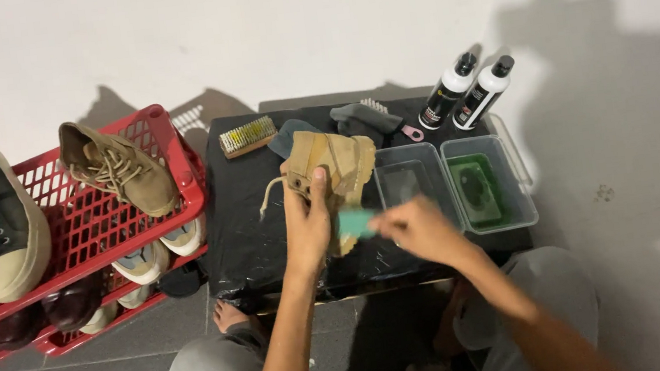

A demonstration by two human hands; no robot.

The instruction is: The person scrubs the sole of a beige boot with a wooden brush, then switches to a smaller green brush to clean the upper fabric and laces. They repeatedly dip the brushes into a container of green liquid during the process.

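Observation:
My left hand [306, 217] grips a tan suede boot [333, 164] by its ankle, holding it above a low table wrapped in black plastic [239, 221]. A loose lace hangs from the boot to the left. My right hand [420, 229] holds a small teal brush [353, 222], blurred, against the boot's side. My knees in grey trousers frame the bottom of the view.
Two clear plastic tubs sit at the table's right, one [409, 185] beside the boot, the other [486, 184] holding green liquid. Two black-and-white bottles [468, 91], a wooden brush [247, 135] and grey cloths lie at the back. A red shoe rack [90, 225] with several shoes stands left.

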